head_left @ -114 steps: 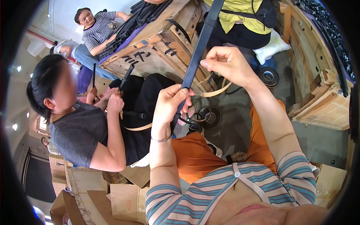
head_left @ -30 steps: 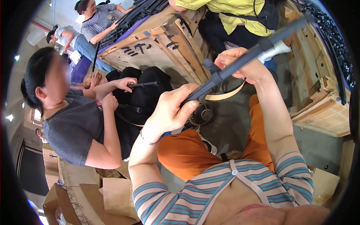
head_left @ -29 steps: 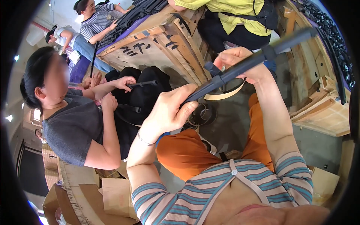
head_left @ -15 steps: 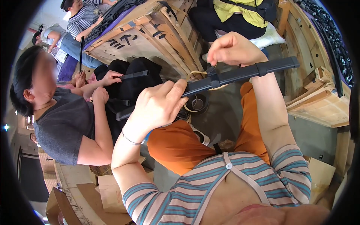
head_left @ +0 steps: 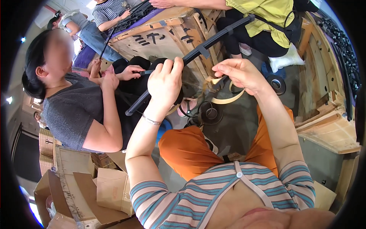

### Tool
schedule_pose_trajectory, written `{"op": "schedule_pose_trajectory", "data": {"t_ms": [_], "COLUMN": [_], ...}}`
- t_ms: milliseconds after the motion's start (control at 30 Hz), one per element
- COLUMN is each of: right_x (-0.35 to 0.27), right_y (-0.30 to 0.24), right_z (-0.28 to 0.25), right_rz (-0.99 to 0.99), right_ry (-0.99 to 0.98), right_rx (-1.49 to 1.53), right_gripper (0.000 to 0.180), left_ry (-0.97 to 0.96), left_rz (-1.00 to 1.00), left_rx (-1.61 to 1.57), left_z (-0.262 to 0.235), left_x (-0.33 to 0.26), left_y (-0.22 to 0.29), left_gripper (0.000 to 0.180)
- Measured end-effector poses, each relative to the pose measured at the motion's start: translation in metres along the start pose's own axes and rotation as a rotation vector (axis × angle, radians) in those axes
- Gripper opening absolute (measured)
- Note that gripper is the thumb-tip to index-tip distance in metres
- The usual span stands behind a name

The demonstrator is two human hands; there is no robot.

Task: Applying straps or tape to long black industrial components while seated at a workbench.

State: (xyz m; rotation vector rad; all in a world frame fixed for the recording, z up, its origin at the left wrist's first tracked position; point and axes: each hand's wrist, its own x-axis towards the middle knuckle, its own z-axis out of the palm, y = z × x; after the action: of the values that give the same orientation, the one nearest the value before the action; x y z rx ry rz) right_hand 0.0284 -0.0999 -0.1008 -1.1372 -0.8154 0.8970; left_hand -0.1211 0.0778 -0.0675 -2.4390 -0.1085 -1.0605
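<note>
Wooden crates everywhere lol: the back crate (head_left: 167, 46) carried a pile of black strips (head_left: 131, 17) on purple cloth, and the right crate (head_left: 319, 70) was heaped with small dark pieces (head_left: 339, 40). I couldn't make out what the cardboard boxes (head_left: 111, 189) at lower left held. My left hand (head_left: 166, 82) was raised, back of it showing, fingers curled tight round a black bar (head_left: 204, 49) that slanted across in front of me, far end up by the yellow shirt (head_left: 263, 30). My right hand (head_left: 240, 74) sat just beside it, thumb and fingertips close together near a tan strip (head_left: 230, 100); couldn't tell if they were pinching it. Half a second earlier the bar lay much flatter, crossing my right forearm.
</note>
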Motion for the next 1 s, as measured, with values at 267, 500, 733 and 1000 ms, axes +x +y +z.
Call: {"op": "schedule_pose_trajectory", "data": {"t_ms": [267,500,733,1000], "right_x": [0.014,0.013,0.008,0.012], "right_y": [0.002,0.003,-0.004,-0.004], "right_z": [0.01,0.014,0.011,0.006], "right_rz": [-0.023,-0.084,-0.17,-0.142], "right_ry": [0.168,0.266,0.231,0.174], "right_rx": [0.121,0.222,0.257,0.219], "right_gripper": [0.028,0.016,0.013,0.016], "left_ry": [-0.025,-0.01,-0.152,-0.358], "left_rz": [0.048,-0.019,-0.162,-0.423], "left_rx": [0.073,-0.135,-0.438,-0.846], "left_z": [0.009,0.011,-0.003,-0.012], "left_x": [0.004,0.005,0.015,0.018], "left_y": [0.008,0.021,0.026,0.021], "left_gripper": [0.029,0.035,0.027,0.027]}}
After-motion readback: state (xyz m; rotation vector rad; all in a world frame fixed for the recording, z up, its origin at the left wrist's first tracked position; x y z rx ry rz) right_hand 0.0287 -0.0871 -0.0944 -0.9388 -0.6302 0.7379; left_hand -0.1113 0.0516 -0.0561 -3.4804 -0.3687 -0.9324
